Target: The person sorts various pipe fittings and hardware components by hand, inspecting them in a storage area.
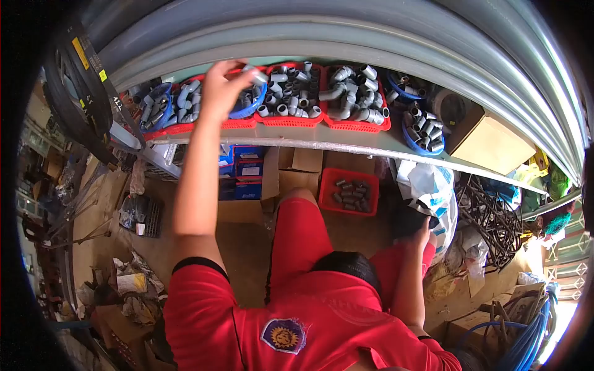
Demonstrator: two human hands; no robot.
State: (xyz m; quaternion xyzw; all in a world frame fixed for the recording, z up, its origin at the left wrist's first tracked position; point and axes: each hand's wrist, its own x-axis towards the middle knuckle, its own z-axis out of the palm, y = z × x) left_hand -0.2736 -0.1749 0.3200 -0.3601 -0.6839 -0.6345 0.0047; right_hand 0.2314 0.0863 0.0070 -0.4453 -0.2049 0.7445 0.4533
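Note:
My left hand (221,86) is raised to the shelf and pinches a small grey pipe fitting (255,75) above a blue basket (249,110) of grey fittings. Either side of it stand red baskets (291,121) full of grey elbows and couplings. My right hand (424,235) is low at my right side, closed on the edge of a black bag (407,221) by my red-trousered knee. What the bag holds is hidden.
The shelf edge (346,147) runs across in front of me. Below it are blue boxes (247,168), cardboard cartons, a red basket (326,185) of fittings and a white sack (433,185). A cardboard box (495,145), black tangled rods (495,216) and blue hose (526,334) lie right.

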